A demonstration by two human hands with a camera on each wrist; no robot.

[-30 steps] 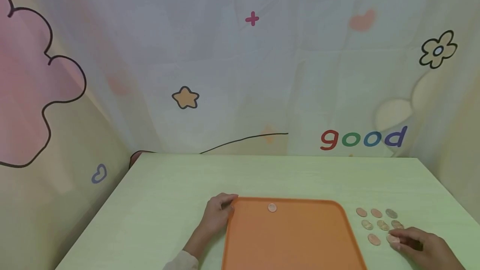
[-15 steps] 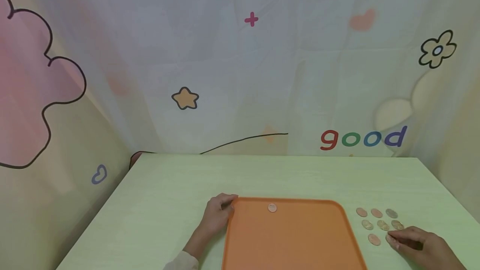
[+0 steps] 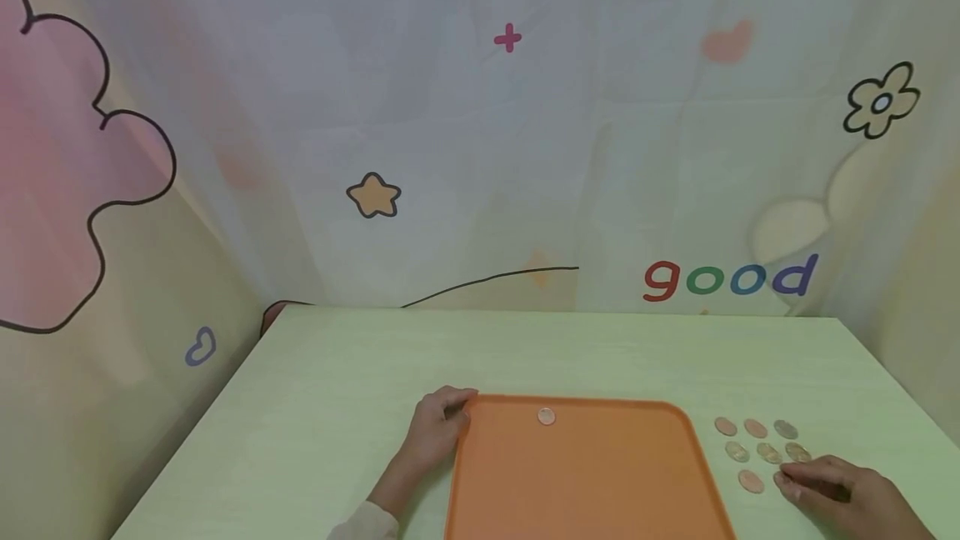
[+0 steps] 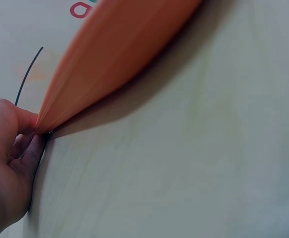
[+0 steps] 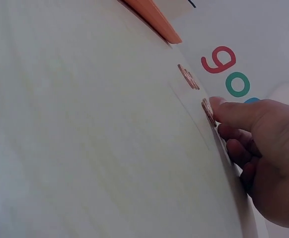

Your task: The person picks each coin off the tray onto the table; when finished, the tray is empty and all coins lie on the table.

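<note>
My left hand [image 3: 435, 432] holds the back left corner of an orange tray [image 3: 592, 473]. In the left wrist view its thumb and fingers meet at the edge of that tray [image 4: 109, 59]. One silvery coin [image 3: 547, 417] lies on the tray near its back edge. To the right of the tray, my right hand [image 3: 855, 494] pinches a coin [image 5: 208, 112] between thumb and fingers, low over the table. Just left of those fingertips lies a copper-coloured coin [image 3: 751, 482]. A brassy coin [image 3: 798, 452] sits right behind the fingers.
Several more coins rest in rough rows on the pale green table [image 3: 337, 357], among them a copper one [image 3: 725, 426], a dark grey one [image 3: 786, 429] and a brassy one [image 3: 769, 452]. Behind the table hangs a printed cloth [image 3: 465, 148].
The right fingers have closed in on the coin, covering more of it than a second ago. The left hand, the tray and the other coins have stayed put; the head view shifted slightly.
</note>
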